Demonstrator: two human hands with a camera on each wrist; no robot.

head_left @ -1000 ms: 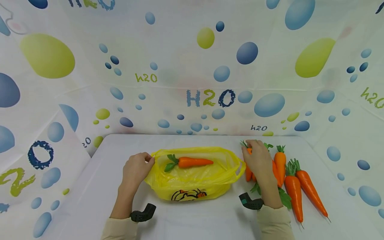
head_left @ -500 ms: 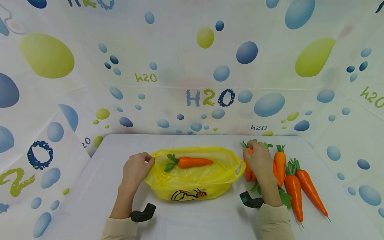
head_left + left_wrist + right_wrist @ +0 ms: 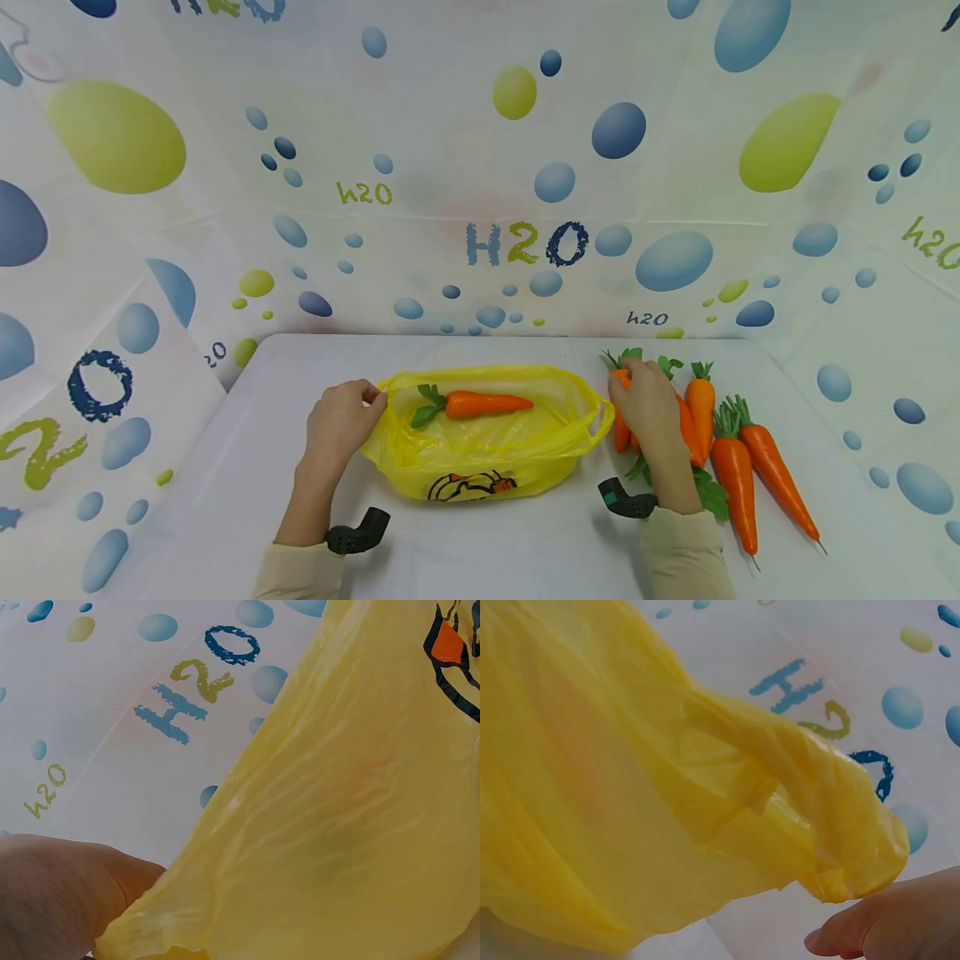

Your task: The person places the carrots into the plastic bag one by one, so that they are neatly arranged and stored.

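My left hand point(image 3: 339, 423) pinches the left edge of a yellow plastic bag point(image 3: 543, 479), which sits with its mouth spread wide. An orange carrot point(image 3: 491, 404) with green leaves lies inside. In the left wrist view the bag point(image 3: 322, 825) stretches away from my fingers. My right hand point(image 3: 656, 407) is over several carrots at the bag's right, with one carrot point(image 3: 620, 432) under its thumb side; I cannot tell whether the fingers grip it. In the right wrist view the thumb side of this hand point(image 3: 915, 919) is beside the bag's looped handle point(image 3: 855, 840).
Right of my right hand, more carrots lie on the white table point(image 3: 480, 550): an upright-lying one point(image 3: 700, 408) and two long ones point(image 3: 735, 492) slanting towards the front. Large green leaves point(image 3: 711, 496) show beneath my right wrist. A printed curtain point(image 3: 450, 167) hangs behind the table.
My right hand has shifted very slightly right and towards me, showing more green leaf at its fingertips. The left hand, the bag and the carrot inside stay where they were.
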